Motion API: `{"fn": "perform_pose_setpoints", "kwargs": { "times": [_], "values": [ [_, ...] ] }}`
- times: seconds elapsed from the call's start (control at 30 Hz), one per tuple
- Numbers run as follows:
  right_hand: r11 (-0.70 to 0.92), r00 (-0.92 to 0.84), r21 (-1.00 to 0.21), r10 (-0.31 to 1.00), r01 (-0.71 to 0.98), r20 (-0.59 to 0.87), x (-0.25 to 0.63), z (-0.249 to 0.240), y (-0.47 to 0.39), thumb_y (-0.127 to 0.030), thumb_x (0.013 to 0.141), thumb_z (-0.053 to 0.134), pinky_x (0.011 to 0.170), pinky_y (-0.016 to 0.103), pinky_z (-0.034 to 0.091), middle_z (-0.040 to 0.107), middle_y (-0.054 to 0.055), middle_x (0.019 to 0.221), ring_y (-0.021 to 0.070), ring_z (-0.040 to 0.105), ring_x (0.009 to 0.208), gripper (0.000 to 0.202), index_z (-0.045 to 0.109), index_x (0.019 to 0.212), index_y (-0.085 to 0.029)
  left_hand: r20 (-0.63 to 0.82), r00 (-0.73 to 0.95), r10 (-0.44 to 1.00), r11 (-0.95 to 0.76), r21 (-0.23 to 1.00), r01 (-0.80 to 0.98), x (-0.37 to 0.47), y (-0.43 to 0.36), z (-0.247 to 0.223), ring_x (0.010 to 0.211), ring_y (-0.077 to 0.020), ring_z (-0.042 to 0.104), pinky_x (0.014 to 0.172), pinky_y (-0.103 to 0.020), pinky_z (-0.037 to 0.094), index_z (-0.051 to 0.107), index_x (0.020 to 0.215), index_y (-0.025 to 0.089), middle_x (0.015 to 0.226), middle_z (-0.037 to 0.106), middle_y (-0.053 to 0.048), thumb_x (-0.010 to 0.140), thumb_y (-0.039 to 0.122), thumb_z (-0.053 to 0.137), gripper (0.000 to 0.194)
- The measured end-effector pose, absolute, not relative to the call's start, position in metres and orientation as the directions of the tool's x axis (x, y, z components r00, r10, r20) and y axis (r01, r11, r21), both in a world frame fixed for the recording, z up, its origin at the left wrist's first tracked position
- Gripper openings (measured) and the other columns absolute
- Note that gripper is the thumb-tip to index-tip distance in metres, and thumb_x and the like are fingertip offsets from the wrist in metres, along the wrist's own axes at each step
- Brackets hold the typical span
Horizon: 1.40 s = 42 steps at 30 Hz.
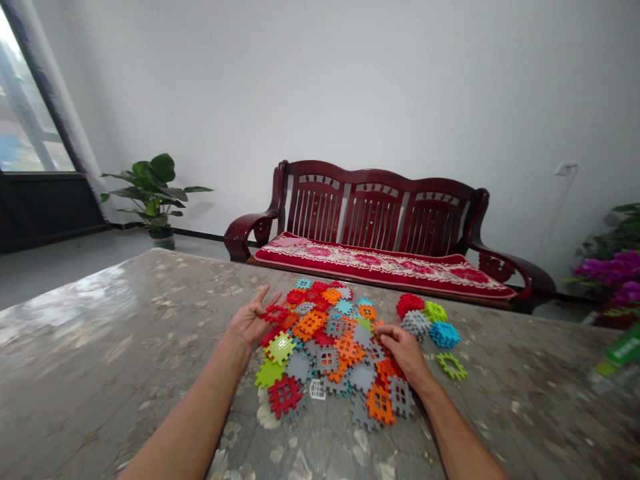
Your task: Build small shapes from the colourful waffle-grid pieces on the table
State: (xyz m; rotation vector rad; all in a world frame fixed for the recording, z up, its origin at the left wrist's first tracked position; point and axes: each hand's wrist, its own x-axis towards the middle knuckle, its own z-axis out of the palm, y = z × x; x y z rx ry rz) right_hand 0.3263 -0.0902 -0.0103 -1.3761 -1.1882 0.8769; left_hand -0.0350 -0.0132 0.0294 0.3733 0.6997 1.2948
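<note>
A heap of plastic interlocking tiles (327, 360) in red, orange, grey, green and blue lies on the table between my hands. At its left edge, my left hand (249, 321) grips a red openwork interlocking tile (275, 314) by thumb and finger, its other fingers stretched out. My right hand (404, 348) is at the heap's right side, fingers curled together at the tiles; whatever is in them is hidden. Beside it are a grey stack (417, 324), a red stack (410, 305), a blue stack (445, 334) and green frame tiles (435, 311). A single green frame tile (451, 365) lies nearer me.
The patterned table (125, 360) spreads wide around the heap. A small white window-shaped piece (317, 389) lies at the heap's front. Behind the table stands a dark red wooden bench (373, 207). A green-labelled item (623, 350) is at the right edge; a potted plant (159, 193) stands back left.
</note>
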Motion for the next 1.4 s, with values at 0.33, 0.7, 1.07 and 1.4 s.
{"fn": "perform_pose_setpoints", "kwargs": {
  "times": [0.33,0.7,1.07,1.4],
  "values": [
    [0.188,0.226,-0.797,0.899,0.574,0.376,0.324,0.004,-0.087,-0.036,0.069,0.061,0.095,0.045,0.05,0.075,0.008,0.103,0.0281,0.066,0.101,0.035,0.075,0.098,-0.021,0.003,0.344,0.939,0.244,0.698,-0.673,0.002,-0.029,0.028,0.131,-0.024,0.054,0.106,-0.045,0.048,0.02,0.154,0.04,0.151,0.043,-0.009,0.05,-0.008,0.047,0.117],
    [0.574,-0.347,-0.503,0.808,0.647,0.475,0.246,0.035,-0.118,-0.011,0.074,0.062,0.12,0.049,0.028,0.05,0.002,0.15,0.0236,0.039,0.141,0.071,0.051,0.141,-0.03,0.067,0.567,0.821,0.314,0.776,-0.547,0.041,-0.052,0.03,0.12,-0.0214,0.058,0.091,-0.032,0.053,0.026,0.154,0.04,0.146,0.046,-0.009,0.057,-0.006,0.057,0.112],
    [0.623,-0.439,-0.481,0.779,0.617,0.447,0.234,0.033,-0.115,-0.01,0.077,0.063,0.111,0.046,0.038,0.064,0.004,0.133,0.0238,0.05,0.128,0.059,0.058,0.133,-0.028,0.056,0.638,0.768,0.385,0.756,-0.529,0.053,-0.057,0.02,0.09,-0.0095,0.064,0.059,-0.013,0.045,0.032,0.152,0.037,0.139,0.052,-0.008,0.053,-0.008,0.054,0.111],
    [0.258,0.14,-0.639,0.853,0.725,0.503,0.286,0.037,-0.091,-0.031,0.072,0.071,0.102,0.045,0.045,0.068,0.007,0.12,0.0266,0.061,0.112,0.064,0.056,0.134,-0.024,0.237,-0.115,0.965,-0.237,0.971,0.016,-0.002,-0.017,0.04,0.124,-0.0269,0.057,0.111,-0.047,0.041,0.064,0.121,0.018,0.126,0.067,-0.01,0.076,0.024,0.061,0.046]
  ]
}}
